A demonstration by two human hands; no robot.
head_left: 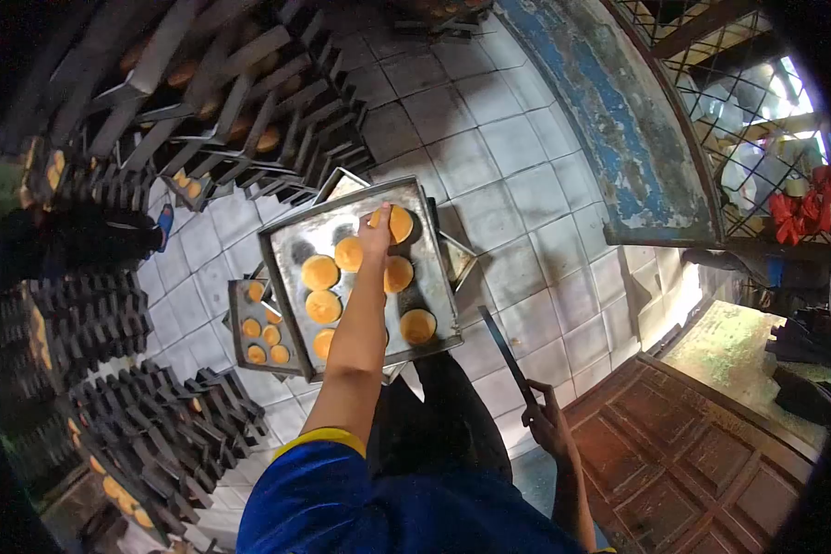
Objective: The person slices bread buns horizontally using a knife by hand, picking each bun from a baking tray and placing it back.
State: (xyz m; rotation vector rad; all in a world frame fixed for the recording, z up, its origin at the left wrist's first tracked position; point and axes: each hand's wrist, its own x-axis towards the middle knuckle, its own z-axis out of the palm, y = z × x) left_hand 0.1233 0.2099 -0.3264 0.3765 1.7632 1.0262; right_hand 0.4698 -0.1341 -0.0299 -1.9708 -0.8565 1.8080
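Note:
A metal baking tray [316, 222] of round golden buns lies in front of me. My left hand [376, 235] reaches over its far part, with its fingers closed on the edge of a bun [400, 224]. Other buns, such as the bun [319, 273] to the left and the bun [417, 326] at the near right corner, sit around my forearm, which hides part of the tray. Off to the right of the tray, my right hand [547, 423] grips a long, flat, dark blade [503, 349], probably a knife, pointing up and away from me.
A smaller tray of buns [242, 346] stands lower at the left. Racks [249, 102] stacked with trays fill the left side. White floor tiles [526, 249] run along the right, beside a peeling blue wall [609, 138] and a brown panelled door [683, 443].

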